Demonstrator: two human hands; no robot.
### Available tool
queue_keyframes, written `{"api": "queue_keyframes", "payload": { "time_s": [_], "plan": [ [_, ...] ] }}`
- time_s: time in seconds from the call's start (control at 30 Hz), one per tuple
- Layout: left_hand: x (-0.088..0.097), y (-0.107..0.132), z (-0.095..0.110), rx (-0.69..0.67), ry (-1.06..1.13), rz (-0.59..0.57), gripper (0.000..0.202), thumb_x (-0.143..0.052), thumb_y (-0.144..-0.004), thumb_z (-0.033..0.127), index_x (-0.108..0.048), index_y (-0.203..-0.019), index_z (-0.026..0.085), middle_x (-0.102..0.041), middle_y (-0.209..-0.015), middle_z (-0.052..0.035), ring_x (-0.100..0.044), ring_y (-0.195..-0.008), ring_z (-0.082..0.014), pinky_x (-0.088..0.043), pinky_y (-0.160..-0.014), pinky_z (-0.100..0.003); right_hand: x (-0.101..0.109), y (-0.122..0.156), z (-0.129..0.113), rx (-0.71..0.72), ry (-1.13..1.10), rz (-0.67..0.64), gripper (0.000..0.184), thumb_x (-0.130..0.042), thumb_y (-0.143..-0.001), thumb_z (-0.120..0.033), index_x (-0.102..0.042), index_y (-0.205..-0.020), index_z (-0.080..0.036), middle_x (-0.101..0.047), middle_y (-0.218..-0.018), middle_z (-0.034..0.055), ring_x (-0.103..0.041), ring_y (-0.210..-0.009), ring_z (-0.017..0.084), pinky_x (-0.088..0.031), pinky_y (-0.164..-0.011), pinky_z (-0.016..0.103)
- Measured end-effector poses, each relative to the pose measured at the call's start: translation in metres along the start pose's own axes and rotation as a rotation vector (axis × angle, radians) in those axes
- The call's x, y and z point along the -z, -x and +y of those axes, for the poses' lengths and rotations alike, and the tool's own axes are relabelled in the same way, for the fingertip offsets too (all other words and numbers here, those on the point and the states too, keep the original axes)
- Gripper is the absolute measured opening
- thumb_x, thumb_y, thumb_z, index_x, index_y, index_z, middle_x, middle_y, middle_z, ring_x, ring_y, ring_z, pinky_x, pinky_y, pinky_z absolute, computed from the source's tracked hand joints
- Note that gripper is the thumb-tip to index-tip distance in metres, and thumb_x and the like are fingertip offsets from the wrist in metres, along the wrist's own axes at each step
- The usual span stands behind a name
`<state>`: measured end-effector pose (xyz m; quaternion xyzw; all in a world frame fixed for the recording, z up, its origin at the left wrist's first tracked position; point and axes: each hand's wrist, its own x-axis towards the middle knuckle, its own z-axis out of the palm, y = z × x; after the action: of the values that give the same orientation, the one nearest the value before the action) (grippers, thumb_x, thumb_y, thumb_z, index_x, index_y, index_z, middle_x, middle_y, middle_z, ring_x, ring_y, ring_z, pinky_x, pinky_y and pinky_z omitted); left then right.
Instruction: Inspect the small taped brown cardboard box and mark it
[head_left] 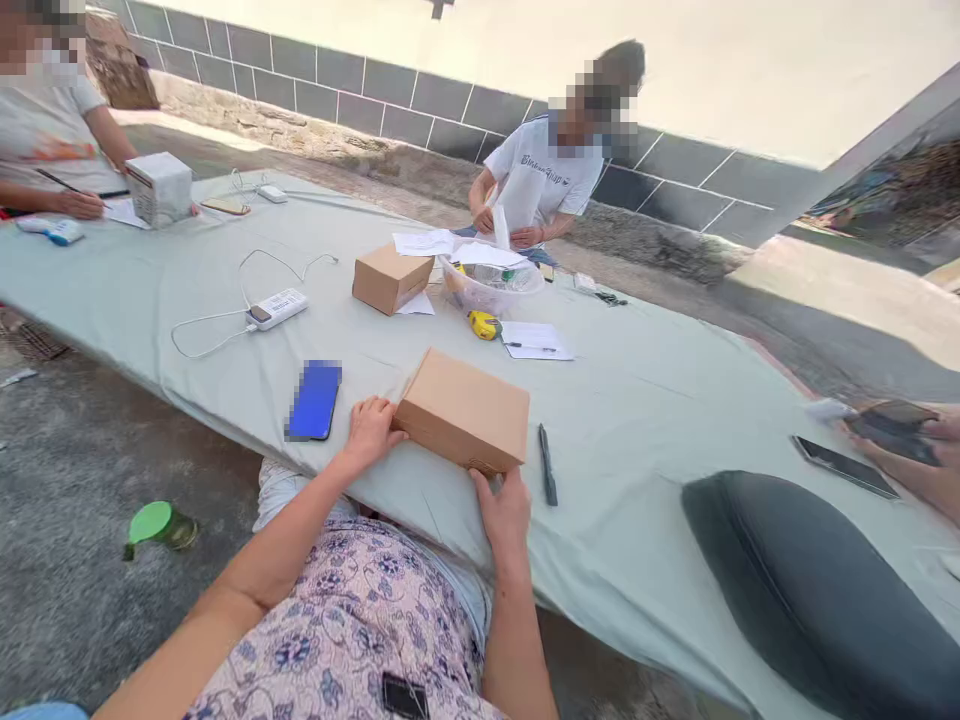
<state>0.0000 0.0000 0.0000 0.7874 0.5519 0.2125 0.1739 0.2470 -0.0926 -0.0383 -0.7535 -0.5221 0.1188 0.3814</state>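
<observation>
A flat brown cardboard box (465,410) lies on the pale green tablecloth (637,420) near the table's front edge. My left hand (369,430) rests against the box's left end with its fingers curled on it. My right hand (504,510) grips the box's near right corner. A black pen (547,465) lies just right of the box. A blue phone (315,400) lies to the left of my left hand.
Further back are a second cardboard box (391,278), a clear bowl (491,285), a yellow tape measure (484,324), paper with a pen (536,342) and a power strip (277,308). Two persons sit across, another's hand holds a phone (896,430) at right. A grey cushion (810,590) lies front right.
</observation>
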Motion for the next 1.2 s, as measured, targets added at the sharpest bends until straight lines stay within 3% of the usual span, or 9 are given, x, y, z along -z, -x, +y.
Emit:
{"api": "queue_keyframes", "payload": {
  "time_s": [0.13,0.27,0.5,0.67,0.87,1.0,1.2],
  "plan": [
    [0.0,0.001,0.002,-0.016,0.024,0.013,0.028,-0.078,-0.079,0.028,-0.063,-0.1,0.018,-0.068,-0.12,-0.0134,-0.059,-0.121,-0.0324,-0.043,-0.103,-0.047,0.003,0.005,-0.001,-0.068,-0.051,0.016,0.064,-0.061,-0.077,-0.056,-0.058,-0.126,-0.015,-0.073,-0.108,0.0168,-0.066,-0.103,0.035,-0.049,-0.09,0.046],
    [0.005,0.002,0.007,-0.05,0.067,0.039,0.031,-0.077,-0.081,0.033,-0.06,-0.102,0.019,-0.064,-0.13,-0.0141,-0.058,-0.127,-0.0305,-0.044,-0.106,-0.045,0.014,0.007,-0.009,-0.114,-0.145,0.084,0.083,-0.065,-0.073,-0.06,-0.05,-0.142,-0.016,-0.07,-0.125,0.0169,-0.064,-0.116,0.034,-0.048,-0.097,0.045],
    [0.019,0.012,0.029,0.006,0.412,0.169,0.038,-0.069,-0.084,0.047,-0.05,-0.107,0.023,-0.068,-0.115,-0.0071,-0.067,-0.108,-0.0256,-0.054,-0.088,-0.039,0.036,0.012,-0.04,-0.079,-0.204,0.221,0.087,-0.069,-0.074,-0.064,-0.048,-0.144,-0.017,-0.068,-0.125,0.0162,-0.065,-0.115,0.031,-0.048,-0.1,0.045],
    [0.017,0.022,0.049,0.026,0.376,0.3,0.072,-0.076,-0.077,0.053,-0.041,-0.132,0.022,-0.062,-0.13,-0.0134,-0.065,-0.115,-0.0299,-0.055,-0.089,-0.043,0.041,0.018,-0.057,-0.088,-0.226,0.299,0.095,-0.065,-0.074,-0.072,-0.041,-0.148,-0.017,-0.066,-0.11,0.0123,-0.065,-0.11,0.03,-0.048,-0.101,0.046],
    [0.013,0.026,0.064,0.154,0.382,0.327,0.07,-0.077,-0.073,0.057,-0.041,-0.122,0.021,-0.06,-0.125,-0.0148,-0.064,-0.115,-0.0332,-0.055,-0.09,-0.047,0.04,0.019,-0.071,-0.134,-0.113,0.264,0.114,-0.06,-0.069,-0.084,-0.028,-0.155,-0.017,-0.057,-0.128,0.0206,-0.065,-0.101,0.033,-0.051,-0.092,0.051],
    [0.014,0.027,0.068,0.228,0.468,0.293,0.071,-0.076,-0.074,0.059,-0.039,-0.123,0.023,-0.059,-0.127,-0.014,-0.065,-0.117,-0.0321,-0.055,-0.089,-0.046,0.04,0.016,-0.074,-0.105,0.025,0.261,0.117,-0.056,-0.069,-0.087,-0.025,-0.157,-0.017,-0.056,-0.132,0.0247,-0.059,-0.116,0.042,-0.047,-0.095,0.058],
    [0.017,0.023,0.068,0.122,0.469,0.342,0.103,-0.078,-0.074,0.058,-0.019,-0.152,0.024,-0.045,-0.148,-0.0216,-0.05,-0.138,-0.0375,-0.054,-0.098,-0.053,0.04,0.01,-0.082,0.012,0.006,0.313,0.111,-0.057,-0.077,-0.081,-0.015,-0.159,-0.019,-0.037,-0.155,0.0274,-0.039,-0.144,0.044,-0.043,-0.106,0.061]
  ]
}}
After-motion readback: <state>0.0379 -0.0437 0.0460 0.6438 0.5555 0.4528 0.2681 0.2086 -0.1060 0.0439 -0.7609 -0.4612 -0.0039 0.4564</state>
